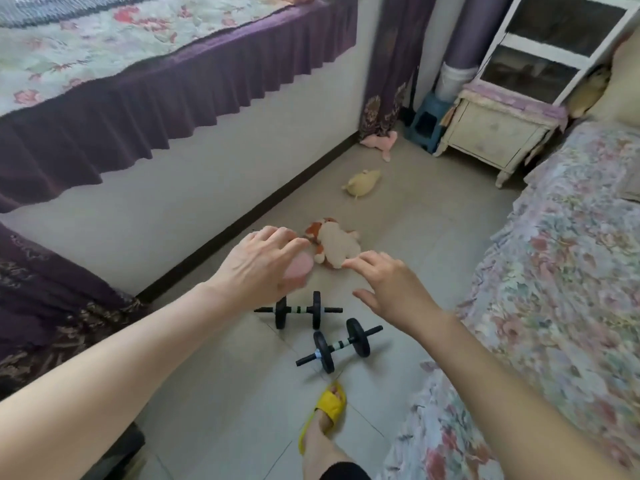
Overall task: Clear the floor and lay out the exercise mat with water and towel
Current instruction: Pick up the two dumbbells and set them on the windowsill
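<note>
Two black dumbbells lie on the tiled floor: one (298, 310) nearer the wall, the other (341, 345) closer to me. Beyond them lies a white and orange plush toy (334, 245), then a yellow plush (362, 182) and a pink plush (379, 141) near the curtain. My left hand (263, 263) is stretched out above the floor, fingers spread, with a pink object (300, 265) showing under its fingers; I cannot tell whether it holds it. My right hand (388, 282) reaches forward, fingers apart and holding nothing, just short of the white plush. No mat, water or towel is in view.
A bed with a floral cover (561, 289) borders the floor on the right. A purple-skirted ledge (173, 81) runs along the left wall. A cream nightstand (491, 133) and a blue stool (427, 121) stand at the far end. My foot in a yellow slipper (327, 407) is on the floor.
</note>
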